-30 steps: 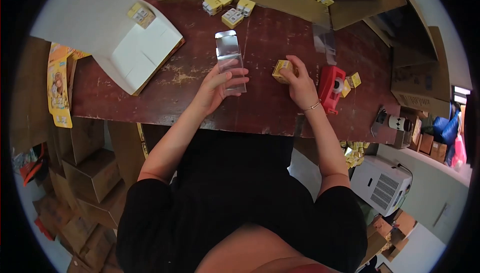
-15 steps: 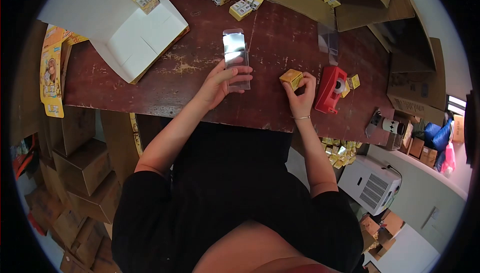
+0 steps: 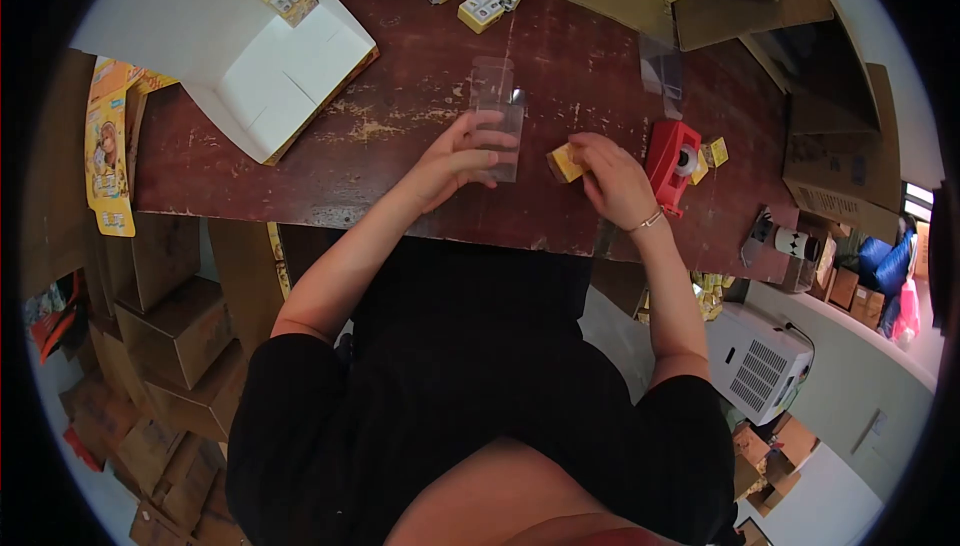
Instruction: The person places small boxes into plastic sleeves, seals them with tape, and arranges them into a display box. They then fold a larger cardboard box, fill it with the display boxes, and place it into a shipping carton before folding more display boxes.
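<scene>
A clear plastic box (image 3: 508,136) with its long end flap raised is held by my left hand (image 3: 455,164), the fingers closed around its side. To the right, a small yellow box (image 3: 566,163) is gripped in my right hand (image 3: 612,179), whose fingers cover part of it. A gap of bare tabletop lies between the two boxes. Just right of my right hand stands a red tape dispenser (image 3: 672,164) with a roll of tape, and small yellow boxes (image 3: 713,153) lie beside it.
An open white-lined carton (image 3: 290,86) holding a small yellow box is at the left of the worn red table (image 3: 400,66). Several yellow boxes (image 3: 481,9) lie at the back. Clear plastic pieces (image 3: 660,76) and a large cardboard box (image 3: 840,146) are at the right.
My left hand and the clear box have moved slightly right. My right hand has turned over the yellow box, now covering more of it, and the yellow box has shifted a little left.
</scene>
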A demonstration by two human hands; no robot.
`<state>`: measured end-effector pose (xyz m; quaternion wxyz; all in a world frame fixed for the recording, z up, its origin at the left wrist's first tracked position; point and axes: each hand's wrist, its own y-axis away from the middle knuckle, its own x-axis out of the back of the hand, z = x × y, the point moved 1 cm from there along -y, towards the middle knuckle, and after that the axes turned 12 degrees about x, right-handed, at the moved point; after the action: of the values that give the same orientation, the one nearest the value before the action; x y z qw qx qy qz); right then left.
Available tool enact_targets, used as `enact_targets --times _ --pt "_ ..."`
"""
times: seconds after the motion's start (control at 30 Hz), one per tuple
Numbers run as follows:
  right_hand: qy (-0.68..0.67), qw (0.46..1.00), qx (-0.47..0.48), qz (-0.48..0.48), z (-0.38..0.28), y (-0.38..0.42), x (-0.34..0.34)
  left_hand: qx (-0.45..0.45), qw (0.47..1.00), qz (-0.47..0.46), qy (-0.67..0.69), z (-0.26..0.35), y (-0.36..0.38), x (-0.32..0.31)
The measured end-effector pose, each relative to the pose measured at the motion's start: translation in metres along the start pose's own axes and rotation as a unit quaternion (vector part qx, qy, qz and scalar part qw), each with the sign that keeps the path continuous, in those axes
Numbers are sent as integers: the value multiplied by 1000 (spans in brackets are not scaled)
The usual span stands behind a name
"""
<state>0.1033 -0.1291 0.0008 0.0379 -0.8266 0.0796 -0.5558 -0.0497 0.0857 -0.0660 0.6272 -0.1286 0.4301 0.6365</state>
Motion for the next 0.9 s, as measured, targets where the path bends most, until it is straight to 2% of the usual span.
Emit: enact_targets --times 0.03,0.07,0.1,0.17,0.23,0.27,0.33,0.37,0.43,0.47,0.53,0.57,0.6,0.63,0.67,0.7,0.77,0.8,0.87,0.9 --pt "1 1000 6 3 8 0 0 4 998 26 -62 1 1 -4" --pt "-106 988 -70 81 9 -7 8 9 991 53 -121 1 1 -7" --pt "-213 954 -146 155 7 -17 19 5 991 58 -121 2 1 -9" --pt "-258 938 -152 174 1 -36 30 -5 989 77 -129 0 0 -12" --pt "-105 990 -76 63 6 -47 27 -7 987 84 -138 1 4 -13" --pt "-103 990 -74 65 13 -49 21 -10 987 94 -129 3 6 -11" --pt "53 990 -62 117 27 -45 0 -15 987 105 -117 6 6 -8" --pt "51 990 -62 115 24 -46 -6 -21 988 109 -109 5 7 -4" --pt "-66 977 -201 -34 19 -51 -21 -27 988 114 -104 3 7 2" --pt "-67 977 -200 -32 21 -51 -23 -35 988 103 -110 2 6 4" --pt "-66 981 -176 53 24 -50 -23 -44 988 93 -116 2 5 6" --pt "-66 981 -175 54 22 -53 -20 -50 982 108 -148 2 6 4" --pt "-208 951 -171 154 20 -56 -14 -57 974 123 -180 3 6 3" --pt "-343 891 -163 248 18 -59 -7 -58 974 123 -180 4 6 2" --pt "-439 840 -112 300 11 -65 -4 -58 970 127 -198 4 6 0" --pt "-438 839 -112 302 3 -71 0 -58 966 130 -217 4 5 -1" --pt "-345 887 -119 282 -8 -79 8 -59 972 117 -197 2 2 -2" --pt "-344 887 -119 283 -7 -79 9 -59 977 106 -176 1 0 -2" --pt "-100 979 -24 174 -6 -82 12 -57 980 100 -163 -1 -1 -1" --pt "-100 980 -22 173 -8 -83 13 -54 983 94 -150 -1 -1 0"
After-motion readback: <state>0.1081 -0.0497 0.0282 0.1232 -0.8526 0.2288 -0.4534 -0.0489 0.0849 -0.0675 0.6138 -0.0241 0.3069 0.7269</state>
